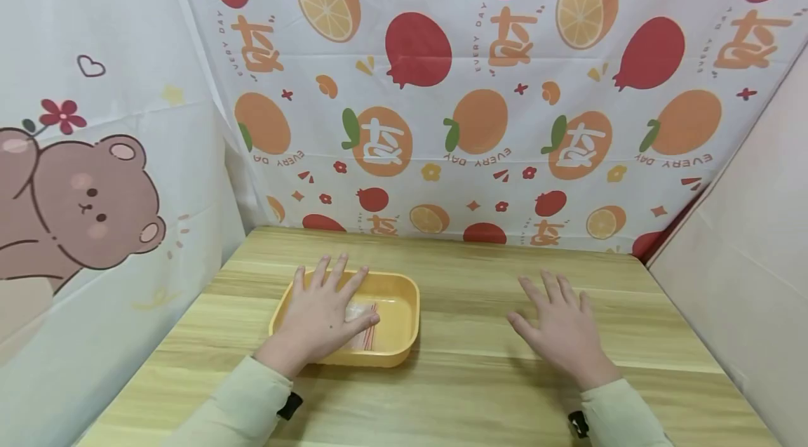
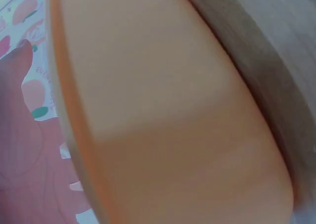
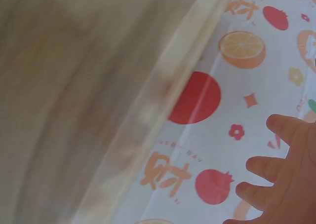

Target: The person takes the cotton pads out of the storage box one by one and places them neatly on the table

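Note:
A yellow rectangular tray point(image 1: 404, 321) with rounded corners stands on the left half of the table. In it lies a clear plastic bag point(image 1: 365, 340) with red lines along it, partly covered by the left hand. My left hand point(image 1: 325, 317) is spread over the tray's left side, fingers straight and holding nothing. The left wrist view shows the tray's outer wall point(image 2: 148, 86) up close, with the left palm point(image 2: 29, 150) above the rim. My right hand point(image 1: 562, 331) hovers over the table to the right, its fingers spread and holding nothing.
The wood-grain table point(image 1: 467, 391) ends at a white curtain point(image 1: 435, 117) printed with oranges and pomegranates. A white cloth with a bear point(image 1: 95, 201) hangs along the left side, and a plain pale panel point(image 1: 745, 222) closes off the right.

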Tool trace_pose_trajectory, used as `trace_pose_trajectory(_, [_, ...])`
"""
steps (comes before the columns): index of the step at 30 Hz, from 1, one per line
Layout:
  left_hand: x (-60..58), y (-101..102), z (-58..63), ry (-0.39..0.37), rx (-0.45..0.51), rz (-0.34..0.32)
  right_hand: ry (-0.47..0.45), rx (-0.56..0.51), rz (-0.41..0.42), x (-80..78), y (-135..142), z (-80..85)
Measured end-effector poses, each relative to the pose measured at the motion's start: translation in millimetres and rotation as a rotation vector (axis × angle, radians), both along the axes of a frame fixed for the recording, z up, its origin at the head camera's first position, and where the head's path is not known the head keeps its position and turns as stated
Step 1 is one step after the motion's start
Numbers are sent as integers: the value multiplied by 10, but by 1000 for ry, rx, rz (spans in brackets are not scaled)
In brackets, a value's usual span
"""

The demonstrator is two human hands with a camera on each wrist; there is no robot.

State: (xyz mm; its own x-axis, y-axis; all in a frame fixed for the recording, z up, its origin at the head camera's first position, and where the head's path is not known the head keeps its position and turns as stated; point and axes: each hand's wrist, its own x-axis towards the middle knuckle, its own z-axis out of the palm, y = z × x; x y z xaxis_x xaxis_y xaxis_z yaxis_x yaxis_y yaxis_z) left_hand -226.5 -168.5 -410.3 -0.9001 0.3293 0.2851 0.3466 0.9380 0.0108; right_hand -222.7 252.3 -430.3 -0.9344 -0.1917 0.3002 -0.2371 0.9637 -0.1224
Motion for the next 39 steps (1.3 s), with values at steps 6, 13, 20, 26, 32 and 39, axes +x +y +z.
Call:
trace_pose_trajectory(6, [-23,-94,58,-2,58,-6,21,-2,51,9,-124,96])
trace_pose_trajectory(13, [-18,-323,169,-59,191,33,3,-83,153,59,-330,197])
trace_pose_trajectory(20, [-55,-577,216,-112,250,93,-67,-265,264,130,-536,262])
trace_pose_trajectory(26, [-118,-802,174,-216,297,133,-218,-485,345,159,-746,344])
trace_pose_trajectory(32, [-197,-968,120,-354,384,152,-428,-730,430,171,-978,411])
trace_pose_trajectory(39, [-321,-1131,-38,-473,562,152,-676,-1032,543,129,-1259,440])
